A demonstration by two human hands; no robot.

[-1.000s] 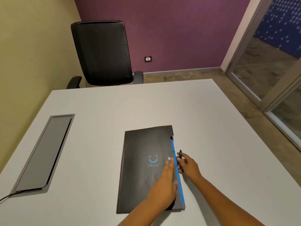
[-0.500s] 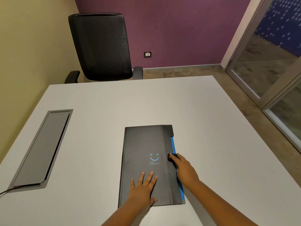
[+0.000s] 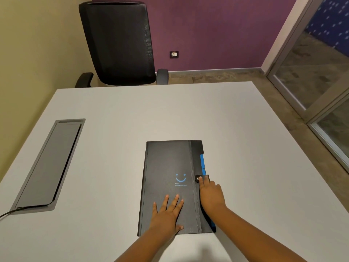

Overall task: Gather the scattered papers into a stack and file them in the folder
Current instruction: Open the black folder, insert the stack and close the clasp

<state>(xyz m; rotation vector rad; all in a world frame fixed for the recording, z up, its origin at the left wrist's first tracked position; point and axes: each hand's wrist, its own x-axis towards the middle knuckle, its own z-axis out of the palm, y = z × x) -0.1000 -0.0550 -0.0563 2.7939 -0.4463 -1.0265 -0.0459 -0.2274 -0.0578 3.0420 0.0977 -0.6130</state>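
While the black folder (image 3: 170, 186) lies closed on the white worktop (image 3: 132, 114), the left hand (image 3: 167, 214) presses flat on its near cover, fingers spread and holding nothing. Right hand (image 3: 211, 195) reaches along the blue edge, fingertips (image 3: 201, 179) on the snap tab (image 3: 200, 178), gripping nothing. Compared with half a second ago, both hands sit almost unchanged.

A white bench (image 3: 170, 114) fills most of the view. Set into its left part is a long grey cable hatch (image 3: 48, 165), lid down, with a dark cable (image 3: 8, 214) running out of its near end. Beyond the far edge stands a black mesh office chair (image 3: 119, 42), before a purple wall bearing a socket (image 3: 174, 54). Glass doors (image 3: 319, 72) stand at right
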